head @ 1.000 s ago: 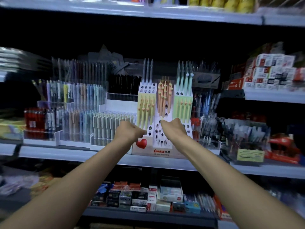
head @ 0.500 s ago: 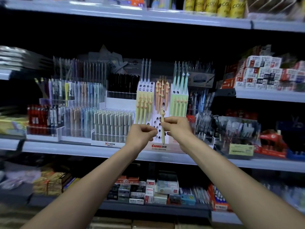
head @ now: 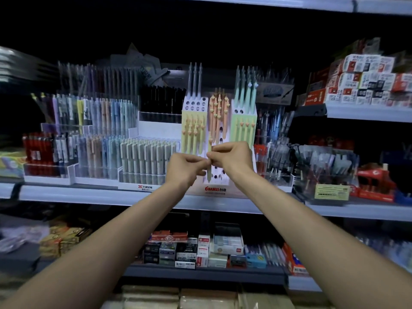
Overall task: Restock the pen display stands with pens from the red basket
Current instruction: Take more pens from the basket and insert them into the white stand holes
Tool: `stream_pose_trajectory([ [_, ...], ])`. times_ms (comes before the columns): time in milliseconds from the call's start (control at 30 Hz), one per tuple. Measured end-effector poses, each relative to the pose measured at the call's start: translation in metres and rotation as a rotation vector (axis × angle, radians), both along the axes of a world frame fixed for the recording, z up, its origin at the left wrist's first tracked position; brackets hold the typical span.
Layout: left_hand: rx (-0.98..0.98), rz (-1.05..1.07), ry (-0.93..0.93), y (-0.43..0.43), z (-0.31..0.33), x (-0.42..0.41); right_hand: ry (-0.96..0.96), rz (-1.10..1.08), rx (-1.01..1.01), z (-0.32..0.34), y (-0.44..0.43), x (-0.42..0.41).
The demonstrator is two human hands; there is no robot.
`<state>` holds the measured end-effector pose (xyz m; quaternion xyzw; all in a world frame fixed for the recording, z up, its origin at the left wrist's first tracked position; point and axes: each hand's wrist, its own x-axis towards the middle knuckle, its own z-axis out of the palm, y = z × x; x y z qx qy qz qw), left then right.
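Observation:
A white stepped pen display stand [head: 242, 114] with round holes sits on the middle shelf, holding yellow, peach and green pens. My right hand [head: 231, 156] pinches a pale yellow-green pen [head: 209, 169] upright in front of the stand's lower holes. My left hand [head: 186, 169] is curled beside it, its fingertips meeting the pen at mid-barrel. The red basket is out of view.
Clear acrylic racks of pens [head: 89, 139] fill the shelf [head: 89, 196] left of the stand, and more pen bins [head: 323, 166] stand to the right. Boxed stock [head: 367, 79] sits on an upper right shelf. Small boxes [head: 200, 250] line the shelf below.
Both hands have come back from the stand's lower holes and drawn together. A pale pen now stands upright between them, and my left fingertips have closed onto it.

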<state>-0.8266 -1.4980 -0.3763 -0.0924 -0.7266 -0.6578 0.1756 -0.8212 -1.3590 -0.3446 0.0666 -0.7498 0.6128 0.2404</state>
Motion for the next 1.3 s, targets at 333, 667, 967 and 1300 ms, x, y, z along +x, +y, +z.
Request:
stream_pose_trajectory([
  [333, -0.151, 0.158, 0.084, -0.011, 0.041, -0.051, 0.085, -0.096, 0.054, 0.030, -0.017, -0.070],
  [667, -0.207, 0.271, 0.036, -0.008, 0.040, -0.077, 0.056, -0.136, 0.069, 0.025, -0.020, -0.101],
  [967, -0.216, 0.279, 0.022, -0.008, 0.029, -0.077, 0.024, -0.167, 0.096, 0.016, -0.024, -0.105],
  [1300, -0.220, 0.328, 0.011, -0.002, 0.022, -0.082, -0.052, -0.212, 0.066, 0.013, -0.027, -0.108],
])
